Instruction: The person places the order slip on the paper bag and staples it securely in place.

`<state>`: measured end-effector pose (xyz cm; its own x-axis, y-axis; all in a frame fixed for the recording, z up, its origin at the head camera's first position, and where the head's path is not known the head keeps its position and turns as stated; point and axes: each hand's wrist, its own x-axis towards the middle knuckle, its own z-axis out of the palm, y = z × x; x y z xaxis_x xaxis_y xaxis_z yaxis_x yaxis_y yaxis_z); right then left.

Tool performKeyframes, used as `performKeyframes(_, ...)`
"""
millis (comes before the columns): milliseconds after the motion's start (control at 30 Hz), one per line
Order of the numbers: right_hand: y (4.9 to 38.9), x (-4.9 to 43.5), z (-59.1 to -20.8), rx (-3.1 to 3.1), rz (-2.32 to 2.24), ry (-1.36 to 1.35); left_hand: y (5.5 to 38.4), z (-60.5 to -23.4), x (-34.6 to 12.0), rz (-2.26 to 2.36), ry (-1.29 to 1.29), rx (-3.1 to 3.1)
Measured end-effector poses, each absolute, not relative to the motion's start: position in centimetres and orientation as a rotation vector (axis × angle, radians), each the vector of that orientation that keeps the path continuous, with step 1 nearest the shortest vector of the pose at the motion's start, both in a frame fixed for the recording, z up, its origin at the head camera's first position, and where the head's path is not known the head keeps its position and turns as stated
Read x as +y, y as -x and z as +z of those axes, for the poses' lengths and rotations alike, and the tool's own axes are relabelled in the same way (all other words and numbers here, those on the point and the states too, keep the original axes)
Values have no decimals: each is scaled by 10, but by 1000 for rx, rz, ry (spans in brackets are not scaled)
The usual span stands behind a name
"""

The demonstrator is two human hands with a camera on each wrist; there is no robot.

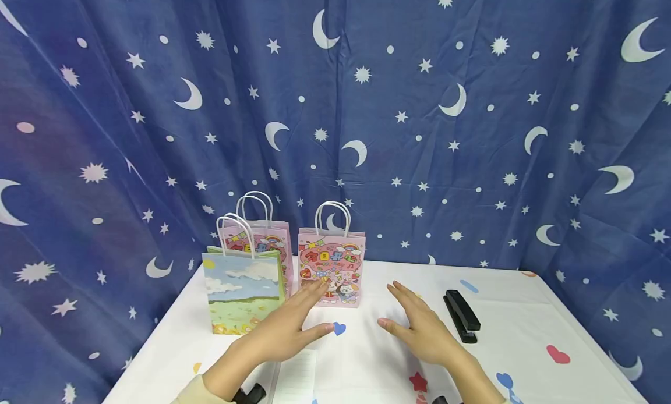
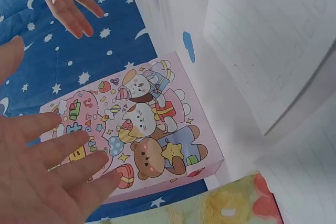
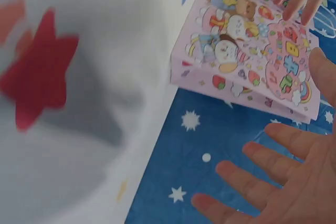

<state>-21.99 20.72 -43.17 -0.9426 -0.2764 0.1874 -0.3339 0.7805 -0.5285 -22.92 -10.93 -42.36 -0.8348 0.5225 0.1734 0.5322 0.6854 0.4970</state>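
Note:
Both hands hover over the white table with nothing in them. My left hand (image 1: pixel 285 325) has its fingers extended, in front of a pink cartoon paper gift bag (image 1: pixel 331 264) and beside a gift bag with a meadow and sky print (image 1: pixel 243 290). Behind the meadow bag stands a second pink gift bag (image 1: pixel 278 241), partly hidden. My right hand (image 1: pixel 421 328) is held with straight fingers, left of a black stapler (image 1: pixel 461 315). In the left wrist view the pink bag (image 2: pixel 152 129) lies beyond the left fingers; the right wrist view also shows a pink bag (image 3: pixel 247 40).
A lined paper pad (image 1: pixel 295 378) lies at the table's front, partly hidden by the left forearm. The white tablecloth (image 1: pixel 524 316) carries printed hearts and stars. A blue curtain (image 1: pixel 388 130) with moons and stars hangs behind the table.

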Motion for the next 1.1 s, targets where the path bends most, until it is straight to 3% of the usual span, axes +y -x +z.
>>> performKeyframes(333,220,183,-437,-2825,1315,-463,216,-419,-127,-1003,790,-2832)
performKeyframes(667,219,146,-449,-2819,1423,-752,201,-419,-156,-1093,631,-2830)
performKeyframes(1100,223,106,-450,-2795,1615,-860,201,-426,-205,-1275,306,-2794)
